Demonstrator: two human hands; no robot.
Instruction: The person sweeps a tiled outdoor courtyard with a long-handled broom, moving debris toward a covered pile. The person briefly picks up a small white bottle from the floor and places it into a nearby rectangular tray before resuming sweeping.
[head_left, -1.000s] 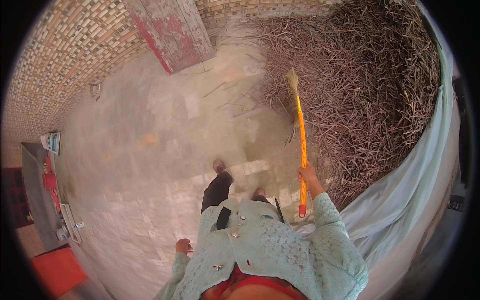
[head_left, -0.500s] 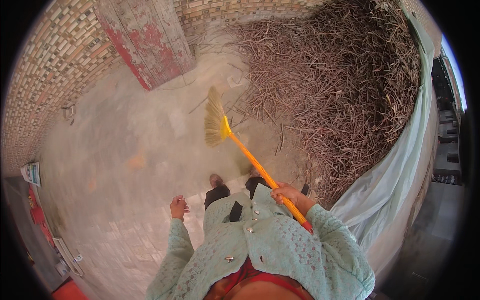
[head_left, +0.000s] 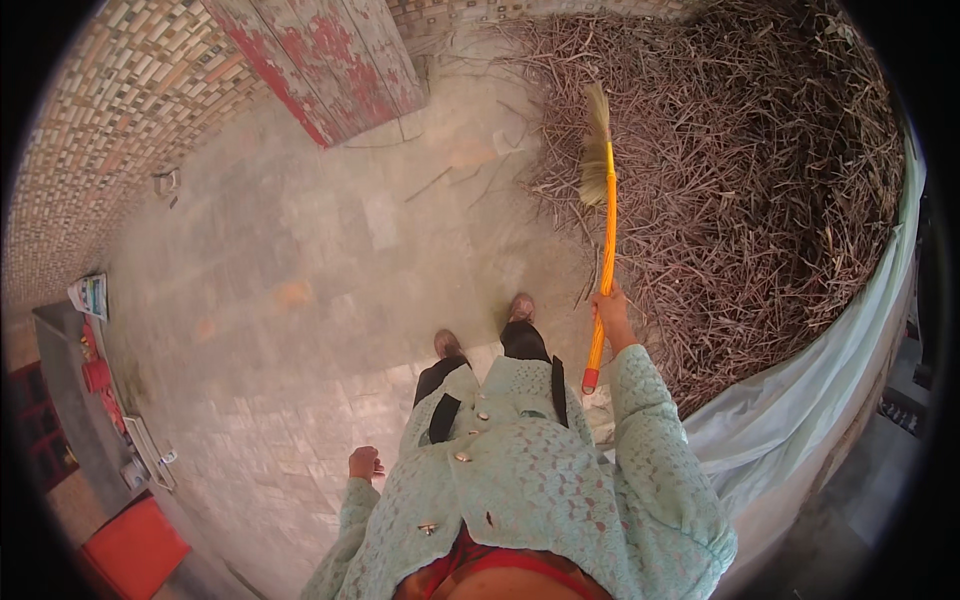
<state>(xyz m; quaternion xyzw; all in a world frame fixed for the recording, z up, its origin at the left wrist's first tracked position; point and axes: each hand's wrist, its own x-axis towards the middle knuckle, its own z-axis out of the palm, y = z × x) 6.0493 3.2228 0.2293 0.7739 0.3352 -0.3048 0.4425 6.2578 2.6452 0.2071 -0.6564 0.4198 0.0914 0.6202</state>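
Broom (head_left: pixel 611 195) swung toward stick pile (head_left: pixel 740 180); right hand (head_left: pixel 615 312) clasps handle (head_left: pixel 607 255), left hand (head_left: pixel 366 463) fisted; pale floor (head_left: pixel 250 260), patterned wall (head_left: pixel 130 130).

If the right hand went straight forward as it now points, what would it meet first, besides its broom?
Probably the stick pile, near its left edge, but the height of the right hand is unclear.

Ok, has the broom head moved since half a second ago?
Yes, rightward: the broom head, then left of the twig pile, now appears over its left edge.
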